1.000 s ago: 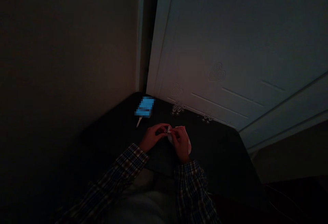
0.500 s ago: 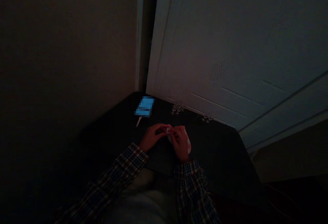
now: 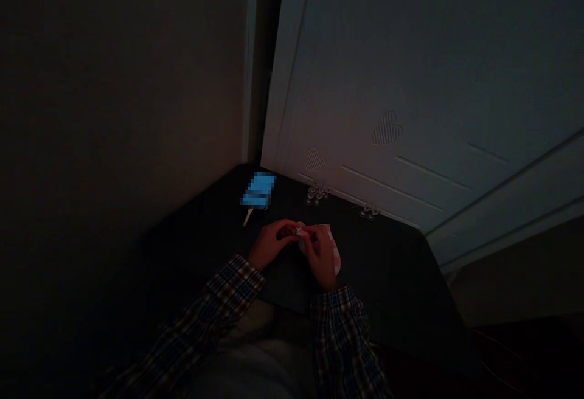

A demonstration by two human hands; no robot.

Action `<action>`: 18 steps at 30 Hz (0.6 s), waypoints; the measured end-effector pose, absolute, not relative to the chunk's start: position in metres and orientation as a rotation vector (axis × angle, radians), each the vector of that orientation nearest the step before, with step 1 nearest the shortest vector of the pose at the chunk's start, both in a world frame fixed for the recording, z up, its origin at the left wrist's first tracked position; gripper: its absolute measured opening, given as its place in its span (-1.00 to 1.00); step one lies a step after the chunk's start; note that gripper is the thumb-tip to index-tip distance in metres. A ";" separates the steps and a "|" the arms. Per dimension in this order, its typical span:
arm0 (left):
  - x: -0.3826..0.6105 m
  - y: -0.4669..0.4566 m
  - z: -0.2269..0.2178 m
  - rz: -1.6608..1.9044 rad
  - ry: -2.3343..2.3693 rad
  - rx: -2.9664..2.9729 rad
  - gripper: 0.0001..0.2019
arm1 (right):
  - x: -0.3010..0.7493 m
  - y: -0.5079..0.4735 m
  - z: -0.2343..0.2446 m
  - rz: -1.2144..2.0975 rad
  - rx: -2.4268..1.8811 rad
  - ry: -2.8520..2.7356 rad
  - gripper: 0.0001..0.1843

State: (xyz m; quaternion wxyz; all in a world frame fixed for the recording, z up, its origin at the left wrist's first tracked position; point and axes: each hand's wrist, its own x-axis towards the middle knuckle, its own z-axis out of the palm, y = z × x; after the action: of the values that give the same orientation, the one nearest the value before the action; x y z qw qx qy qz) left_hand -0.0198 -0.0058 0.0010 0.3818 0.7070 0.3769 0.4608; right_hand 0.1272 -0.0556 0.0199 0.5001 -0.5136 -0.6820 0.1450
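The room is very dark. Over a black table (image 3: pixel 392 277) my left hand (image 3: pixel 272 243) and my right hand (image 3: pixel 322 255) meet, both in plaid sleeves. Their fingertips pinch a small pale object (image 3: pixel 301 233) between them; what it is I cannot make out. A pale pink piece of paper or card (image 3: pixel 334 252) lies under my right hand, its edge showing beyond the fingers.
A glowing blue phone screen (image 3: pixel 258 190) lies at the table's far left corner, with a small white strip (image 3: pixel 247 218) just in front of it. Small shiny clusters (image 3: pixel 316 193) sit along the back edge against a white door with heart shapes (image 3: pixel 387 128). A wall stands left.
My hands have stayed in the same place; only the fingertips have shifted slightly around the small pale object.
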 end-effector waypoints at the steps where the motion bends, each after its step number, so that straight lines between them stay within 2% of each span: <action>1: -0.020 -0.006 0.002 1.173 0.957 1.807 -0.73 | 0.127 -0.056 0.020 0.351 -1.243 -1.645 -0.86; 18: -0.022 -0.007 0.005 1.218 1.001 1.805 -0.78 | 0.124 -0.058 0.024 0.357 -1.226 -1.627 -0.88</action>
State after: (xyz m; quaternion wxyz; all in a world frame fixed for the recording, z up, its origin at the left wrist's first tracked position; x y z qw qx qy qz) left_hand -0.0216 -0.0072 0.0046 0.3641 0.7014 0.3892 0.4733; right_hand 0.1244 -0.0583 0.0240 0.5114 -0.5093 -0.6761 0.1482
